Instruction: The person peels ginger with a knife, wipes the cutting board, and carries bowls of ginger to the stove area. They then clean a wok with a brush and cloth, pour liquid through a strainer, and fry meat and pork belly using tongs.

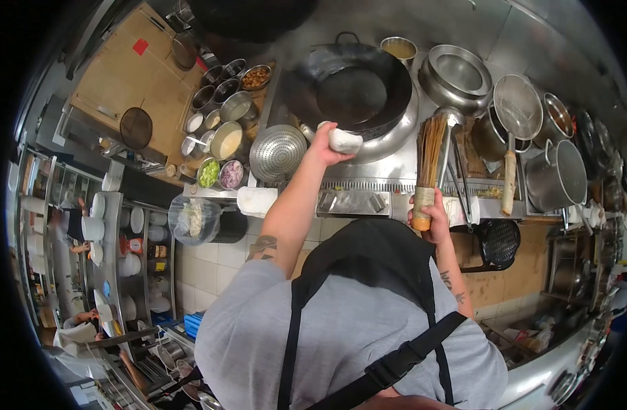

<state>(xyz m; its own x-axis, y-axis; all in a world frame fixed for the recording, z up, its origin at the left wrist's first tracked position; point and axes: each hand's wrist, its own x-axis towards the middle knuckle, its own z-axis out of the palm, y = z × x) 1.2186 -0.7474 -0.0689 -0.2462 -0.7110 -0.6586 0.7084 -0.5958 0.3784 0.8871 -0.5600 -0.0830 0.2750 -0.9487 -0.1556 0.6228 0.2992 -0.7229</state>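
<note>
A large black wok [352,96] sits on the round steel stove ring, tilted a little, with a loop handle at its far side. My left hand [329,145] is closed on a folded white cloth [345,141] at the wok's near rim; any handle under the cloth is hidden. In my right hand [433,213] is a bamboo wok brush [431,160], gripped by its bound handle with the bristles pointing away from me. Beside the bristles, a steel ladle [451,117] lies on the stove top.
A perforated strainer [278,153] lies left of the wok, near several seasoning pots and bowls of chopped onion [231,174]. Rightward are a mesh skimmer [518,106] and a tall steel pot [556,175]. A lined bin [194,220] stands below; other people work far left.
</note>
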